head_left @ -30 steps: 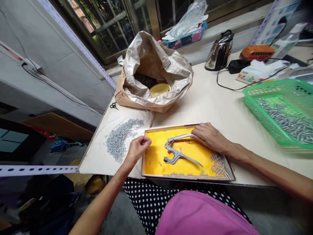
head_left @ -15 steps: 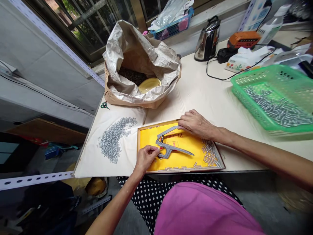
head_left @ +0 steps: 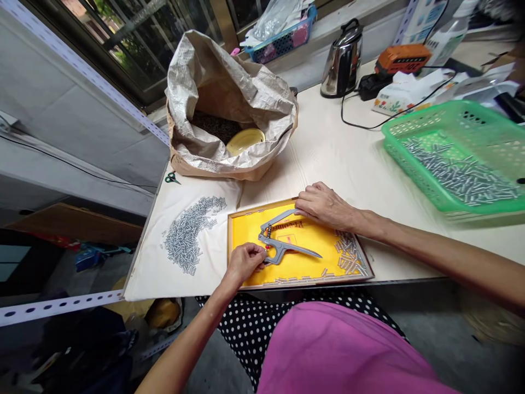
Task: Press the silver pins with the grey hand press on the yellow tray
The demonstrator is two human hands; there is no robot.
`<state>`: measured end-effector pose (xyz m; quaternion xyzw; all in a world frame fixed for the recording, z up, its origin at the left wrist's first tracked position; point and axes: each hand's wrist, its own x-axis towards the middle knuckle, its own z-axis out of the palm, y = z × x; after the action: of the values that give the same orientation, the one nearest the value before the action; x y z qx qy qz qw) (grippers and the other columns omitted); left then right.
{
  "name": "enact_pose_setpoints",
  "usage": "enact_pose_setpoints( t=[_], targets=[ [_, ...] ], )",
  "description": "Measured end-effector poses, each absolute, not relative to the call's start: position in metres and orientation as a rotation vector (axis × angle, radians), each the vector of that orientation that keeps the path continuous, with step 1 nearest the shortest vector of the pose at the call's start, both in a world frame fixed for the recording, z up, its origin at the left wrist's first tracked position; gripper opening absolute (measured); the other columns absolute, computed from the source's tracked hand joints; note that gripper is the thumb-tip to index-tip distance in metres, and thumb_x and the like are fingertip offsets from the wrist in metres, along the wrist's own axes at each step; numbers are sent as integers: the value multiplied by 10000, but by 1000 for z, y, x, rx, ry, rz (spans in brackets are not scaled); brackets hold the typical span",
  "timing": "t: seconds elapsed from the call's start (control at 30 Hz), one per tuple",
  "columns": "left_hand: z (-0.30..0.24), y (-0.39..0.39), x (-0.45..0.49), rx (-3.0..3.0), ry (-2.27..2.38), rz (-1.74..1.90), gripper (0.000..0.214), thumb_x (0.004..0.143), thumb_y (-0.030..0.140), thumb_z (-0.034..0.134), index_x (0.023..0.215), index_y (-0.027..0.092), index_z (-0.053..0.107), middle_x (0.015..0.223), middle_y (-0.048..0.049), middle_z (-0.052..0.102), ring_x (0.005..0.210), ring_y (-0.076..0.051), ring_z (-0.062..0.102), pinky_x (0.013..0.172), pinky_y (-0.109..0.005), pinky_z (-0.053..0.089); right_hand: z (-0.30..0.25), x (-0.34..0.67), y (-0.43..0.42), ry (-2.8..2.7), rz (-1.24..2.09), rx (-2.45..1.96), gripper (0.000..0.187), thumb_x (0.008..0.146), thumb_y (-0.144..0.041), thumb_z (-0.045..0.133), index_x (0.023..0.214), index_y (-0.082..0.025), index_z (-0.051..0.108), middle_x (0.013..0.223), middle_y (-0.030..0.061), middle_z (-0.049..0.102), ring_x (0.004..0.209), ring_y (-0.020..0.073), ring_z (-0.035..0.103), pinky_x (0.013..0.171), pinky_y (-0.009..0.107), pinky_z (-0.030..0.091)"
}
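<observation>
A grey metal hand press tool (head_left: 283,243) lies in a shallow yellow tray (head_left: 305,262) at the table's front edge. My left hand (head_left: 244,261) is pinched closed at the tool's jaw end, holding something too small to make out. My right hand (head_left: 324,205) rests with curled fingers on the tool's upper handle. Several small metal pieces (head_left: 348,257) lie in the tray's right corner. A larger pile of metal pieces (head_left: 188,235) lies on white paper (head_left: 164,271) left of the tray.
A crumpled paper sack (head_left: 229,104) holding dark bits and a yellow dish stands behind. A green basket (head_left: 447,117) of metal pieces sits at the right. A kettle (head_left: 342,60), cords, an orange device (head_left: 404,54) and small scissors (head_left: 172,178) lie further back.
My left hand moved from the tray's left edge, near the pile, down to the tool's jaw and pinched there. The right hand stayed on the handle. The view shifted slightly.
</observation>
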<state>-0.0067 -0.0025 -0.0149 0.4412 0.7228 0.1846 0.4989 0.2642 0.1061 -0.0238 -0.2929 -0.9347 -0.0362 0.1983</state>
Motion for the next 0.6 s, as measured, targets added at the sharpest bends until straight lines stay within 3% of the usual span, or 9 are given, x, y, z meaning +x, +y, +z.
enact_pose_setpoints(
  t=[0.3, 0.43, 0.5, 0.6],
  targets=[
    [-4, 7, -7, 928, 1700, 212, 145, 825, 213, 737, 758, 138, 632, 509, -19, 675, 452, -125, 650, 502, -204, 549, -35, 258, 100, -2597, -84, -888, 368, 1068, -377, 330, 907, -212, 618, 911, 66, 642, 853, 217, 463, 783, 357, 278],
    [-2, 7, -6, 912, 1712, 198, 203, 792, 256, 787, 746, 135, 630, 512, -15, 673, 445, -117, 642, 495, -193, 538, -35, 254, 86, -2588, 12, -1058, 338, 1055, -390, 353, 1002, -196, 625, 962, 92, 619, 895, 236, 472, 768, 355, 279],
    [1, 7, -4, 912, 1716, 182, 212, 785, 260, 794, 744, 134, 630, 524, -16, 678, 455, -117, 646, 506, -196, 541, -31, 252, 78, -2593, 58, -1132, 432, 1012, -541, 407, 1102, -178, 622, 1024, 121, 608, 921, 260, 475, 774, 363, 286],
    [5, 8, -1, 915, 1735, 158, 169, 808, 217, 763, 746, 132, 630, 528, -13, 678, 466, -118, 648, 526, -205, 548, -23, 249, 64, -2627, 113, -1184, 758, 839, -815, 472, 1242, -185, 603, 1084, 151, 595, 956, 306, 477, 799, 392, 296]
  ],
)
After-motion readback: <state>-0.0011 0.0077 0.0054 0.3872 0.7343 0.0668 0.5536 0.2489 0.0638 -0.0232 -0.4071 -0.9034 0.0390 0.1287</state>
